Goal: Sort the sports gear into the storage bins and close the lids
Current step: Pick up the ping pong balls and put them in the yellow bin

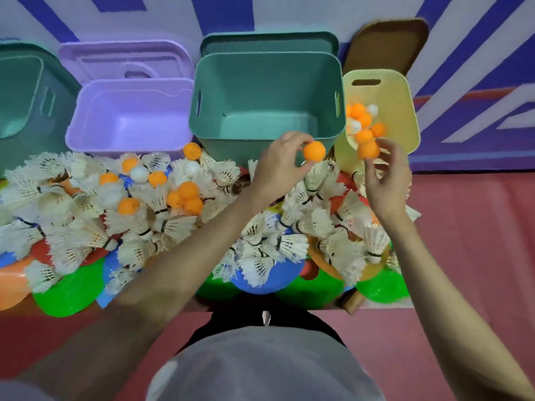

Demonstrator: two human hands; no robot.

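The fingers (292,140) of the left hand (278,163) pinched one orange ball (314,151) at the near rim of the big green bin (260,96); the right hand (388,178) pinched a second orange ball (368,150) in its fingertips at the mouth of the yellow bin (405,111).

By the look of things the sorting was barely begun. The green bin and the purple bin (130,123) stood open and showed bare floors, and a darker green bin (20,96) at the far left showed only part of its inside. Only the yellow bin held anything, a small cluster of orange and white balls. All the lids were off, the purple lid (127,59) and the green lid (269,41) propped behind their bins.

The shuttlecock heap (86,227) covered the table to its near edge, over coloured discs (69,293), with loose orange balls (185,195) on top. Free room lay above the bins only.
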